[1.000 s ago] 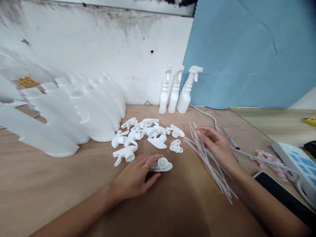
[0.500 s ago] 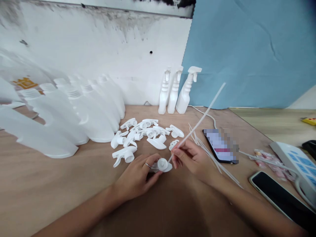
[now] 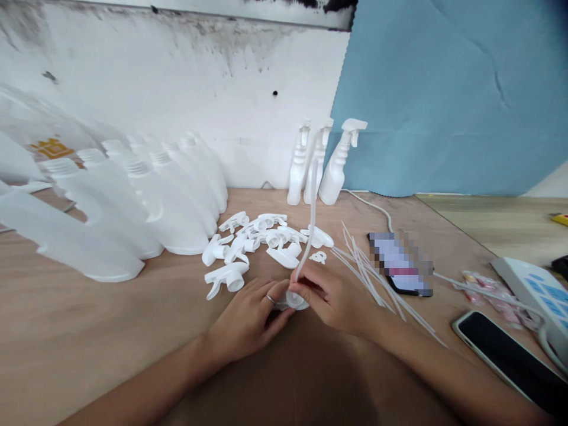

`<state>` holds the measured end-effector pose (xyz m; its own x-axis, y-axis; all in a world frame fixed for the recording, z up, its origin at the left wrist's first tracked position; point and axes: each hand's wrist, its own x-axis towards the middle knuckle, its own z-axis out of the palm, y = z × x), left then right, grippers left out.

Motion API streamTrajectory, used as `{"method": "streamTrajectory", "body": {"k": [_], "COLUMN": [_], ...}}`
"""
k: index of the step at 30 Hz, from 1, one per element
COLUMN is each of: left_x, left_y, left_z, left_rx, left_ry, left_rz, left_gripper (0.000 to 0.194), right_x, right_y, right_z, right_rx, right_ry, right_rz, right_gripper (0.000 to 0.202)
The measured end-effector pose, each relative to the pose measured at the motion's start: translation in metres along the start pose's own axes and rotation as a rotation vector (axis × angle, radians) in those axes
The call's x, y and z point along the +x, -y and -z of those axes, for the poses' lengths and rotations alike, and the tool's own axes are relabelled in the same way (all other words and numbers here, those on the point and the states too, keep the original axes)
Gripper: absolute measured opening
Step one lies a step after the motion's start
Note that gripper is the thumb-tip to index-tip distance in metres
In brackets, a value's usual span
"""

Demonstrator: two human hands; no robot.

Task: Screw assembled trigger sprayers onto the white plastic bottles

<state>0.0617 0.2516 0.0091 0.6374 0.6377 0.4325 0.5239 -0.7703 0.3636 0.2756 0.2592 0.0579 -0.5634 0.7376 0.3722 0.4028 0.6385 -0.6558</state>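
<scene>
My left hand (image 3: 255, 310) is closed around a white trigger spray head (image 3: 294, 299), whose round collar faces up. Between the thumb and fingers of my right hand (image 3: 331, 296) is a thin plastic dip tube (image 3: 313, 201), pinched near its lower end. The tube rises from the collar, bending slightly, with its top in front of the standing spray bottles. Its lower tip is at the collar opening, partly hidden by my fingers; I cannot tell how deep it sits. Several loose spray heads (image 3: 227, 278) lie in a pile just beyond my left hand.
White bottles without heads (image 3: 177, 207) stand at the left. Three spray bottles with heads (image 3: 332, 180) stand by the wall. Loose tubes (image 3: 377, 278), a lit phone (image 3: 402, 269), a dark phone (image 3: 506, 355), small pink packets (image 3: 497, 293) and a power strip (image 3: 536, 302) lie at the right.
My right hand has moved left to the spray head's collar. The tube has swung from a rightward slant to nearly upright and now bends. My left hand keeps its hold.
</scene>
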Motion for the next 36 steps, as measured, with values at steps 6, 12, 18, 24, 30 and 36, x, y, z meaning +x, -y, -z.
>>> {"method": "streamTrajectory", "body": {"k": [6,12,18,24,30,36], "left_x": [0.0,0.0,0.002,0.003,0.002,-0.025], "left_y": [0.001,0.001,0.0,-0.019,-0.042,0.013], "left_z": [-0.002,-0.004,0.004,0.009,0.023,0.094], "left_rx": [0.003,-0.039,-0.224,-0.48,-0.505,0.349], "left_ry": [-0.003,0.024,0.045,-0.076,-0.004,-0.517], "left_rz": [-0.002,0.008,0.14,0.436,0.308,0.142], "left_gripper": [0.04,0.03,0.035,0.019,0.036,0.043], "right_x": [-0.002,0.0,-0.005,-0.023,-0.041,-0.058], "right_y": [-0.007,-0.007,-0.014,-0.011,-0.019,-0.029], "right_z": [-0.003,-0.01,-0.014,-0.009,-0.008,0.023], "right_rx": [-0.041,-0.031,-0.024,-0.238,-0.518,-0.144], "right_ry": [0.047,0.067,-0.003,0.027,-0.092,-0.458], "right_rz": [0.002,0.015,-0.117,0.297,0.556,0.16], "right_gripper": [0.014,0.021,0.011,0.058,0.041,0.053]}}
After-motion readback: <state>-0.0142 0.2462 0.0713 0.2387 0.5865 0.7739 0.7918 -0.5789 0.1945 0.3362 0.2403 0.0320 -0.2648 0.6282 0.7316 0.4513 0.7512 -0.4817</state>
